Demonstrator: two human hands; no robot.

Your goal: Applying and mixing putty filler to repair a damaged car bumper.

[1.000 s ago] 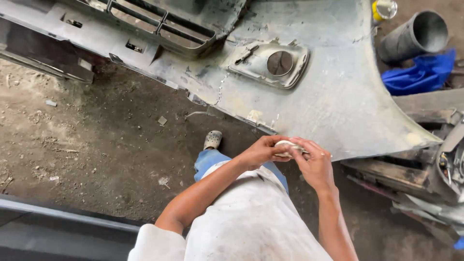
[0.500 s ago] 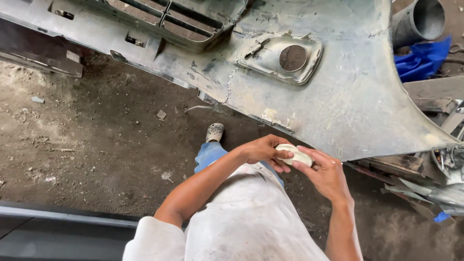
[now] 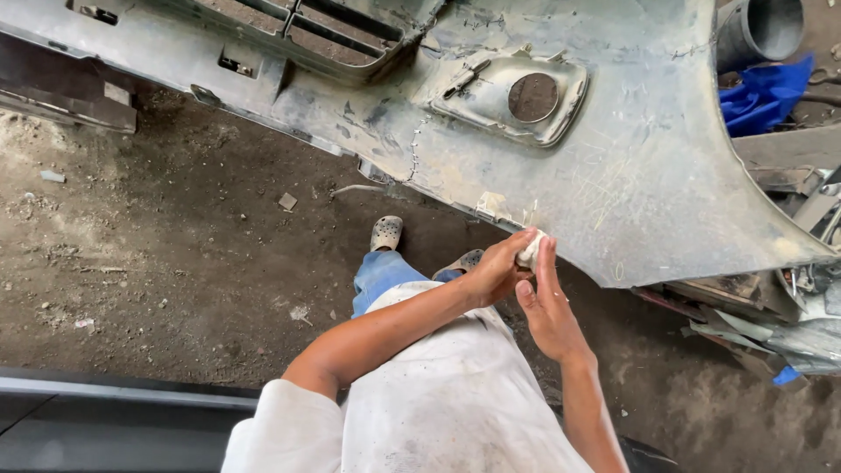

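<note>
A small whitish pad (image 3: 530, 250), maybe folded paper or cloth, sits between the two hands just below the lower edge of a grey car bumper (image 3: 631, 175). The left hand (image 3: 497, 270) closes around the pad from the left, fingers curled over it, knuckles close to the bumper's edge. The right hand (image 3: 547, 302) stands open and upright beside it, palm facing left, fingers straight, their tips touching the pad's right side; whether it grips the pad or only steadies it, I cannot tell. The bumper lies across the top of the view, scuffed and dusty, with pale scratches near the hands, a round fog-light recess (image 3: 533, 96) above them and a slatted grille (image 3: 307, 31) further left. Below the hands are the person's dirty white shirt (image 3: 438, 403), a blue jeans knee (image 3: 381, 276) and two grey clogs (image 3: 386, 233) on a dirt floor (image 3: 149, 263) strewn with small scraps. A dark panel (image 3: 105, 420) runs along the bottom left. To the right of the bumper lie a blue cloth (image 3: 762, 96), a dark pipe (image 3: 758, 26) at the top corner, and a heap of broken parts (image 3: 788, 315) near the lower right.
</note>
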